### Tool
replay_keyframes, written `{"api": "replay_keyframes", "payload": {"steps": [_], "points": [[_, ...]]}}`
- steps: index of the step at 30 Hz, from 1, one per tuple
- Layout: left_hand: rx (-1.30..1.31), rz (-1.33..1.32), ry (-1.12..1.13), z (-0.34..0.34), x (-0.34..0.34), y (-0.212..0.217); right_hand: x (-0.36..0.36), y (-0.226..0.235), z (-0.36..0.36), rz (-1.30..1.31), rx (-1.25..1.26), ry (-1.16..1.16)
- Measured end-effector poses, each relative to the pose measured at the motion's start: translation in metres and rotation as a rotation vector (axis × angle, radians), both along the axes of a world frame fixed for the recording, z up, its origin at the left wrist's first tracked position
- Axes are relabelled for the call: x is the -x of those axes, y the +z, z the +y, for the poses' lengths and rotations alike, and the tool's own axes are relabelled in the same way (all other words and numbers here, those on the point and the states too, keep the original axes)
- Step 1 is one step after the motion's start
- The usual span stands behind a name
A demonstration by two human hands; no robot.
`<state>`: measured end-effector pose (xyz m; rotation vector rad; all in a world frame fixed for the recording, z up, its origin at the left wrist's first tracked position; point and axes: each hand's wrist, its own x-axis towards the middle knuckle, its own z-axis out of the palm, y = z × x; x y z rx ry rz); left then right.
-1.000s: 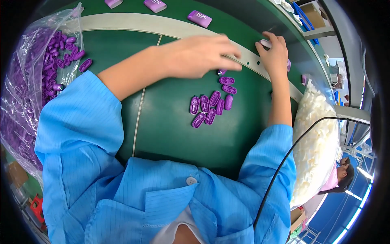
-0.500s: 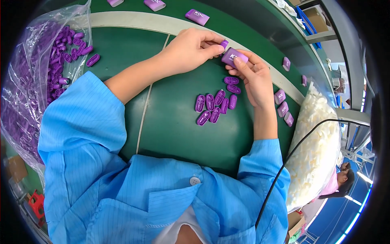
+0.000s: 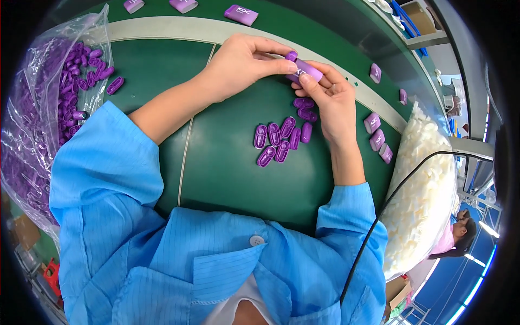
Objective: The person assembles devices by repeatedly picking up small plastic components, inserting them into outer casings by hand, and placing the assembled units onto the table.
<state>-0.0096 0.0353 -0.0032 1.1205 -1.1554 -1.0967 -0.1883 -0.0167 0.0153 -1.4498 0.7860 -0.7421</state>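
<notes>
Above the green work surface, my two hands meet at a small purple plastic casing with white print. My right hand (image 3: 335,103) grips the casing (image 3: 310,70) between thumb and fingers. Pinched in my left hand (image 3: 238,62) is a small purple end cap (image 3: 291,56), held against or very close to the casing's left end; the fingers hide whether they touch. Below my right hand lies a loose group of oval purple caps (image 3: 274,134), most with their hollow side up.
At the left, a clear plastic bag (image 3: 32,114) spills many purple caps. Printed casings (image 3: 241,15) lie beyond the pale rail (image 3: 162,28); more casings (image 3: 377,140) sit at the right. A bag of cream-coloured pieces (image 3: 420,200) stands right, crossed by a black cable (image 3: 374,227).
The left hand has brought the cap to the casing's end, and the right hand has tilted the casing. The whole view has shifted slightly. The loose caps look unchanged.
</notes>
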Motion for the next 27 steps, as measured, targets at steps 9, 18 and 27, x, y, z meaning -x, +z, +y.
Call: {"api": "replay_keyframes", "payload": {"steps": [9,18,27], "points": [[0.024,-0.316,-0.018,0.001,-0.003,0.004,0.001,-0.005,0.001,-0.078,-0.018,0.029],[0.425,-0.797,0.187,0.02,0.02,0.0,-0.001,-0.006,0.006,0.005,0.128,-0.02],[0.367,-0.927,0.259,0.033,0.035,0.003,-0.006,-0.009,0.021,0.187,0.582,-0.18]]}}
